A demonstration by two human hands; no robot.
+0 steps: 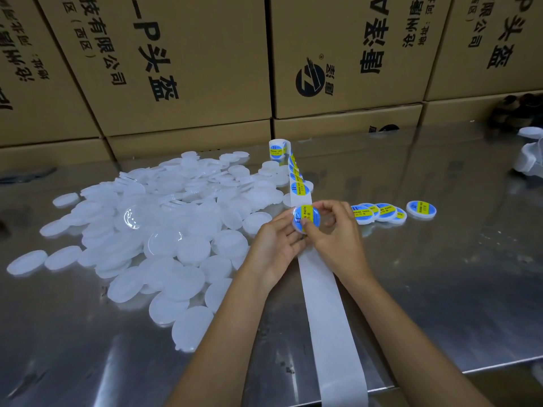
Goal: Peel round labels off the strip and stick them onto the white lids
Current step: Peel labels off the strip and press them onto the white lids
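Observation:
My left hand (274,245) holds a white lid (305,218) from below, tilted up toward me. A round blue and yellow label covers the lid's face. My right hand (335,230) grips the same lid from the right, its thumb pressing on the label. The white backing strip (329,312) runs from under my hands toward me and off the table edge. Beyond my hands the strip still carries several labels (299,188) up to a small roll (277,148). A big heap of bare white lids (164,230) lies to the left.
Several labelled lids (382,212) lie in a row right of my hands, one more (420,208) apart. Stacked cardboard boxes (191,69) wall off the back of the shiny metal table (440,274). White objects (529,157) sit at the far right edge.

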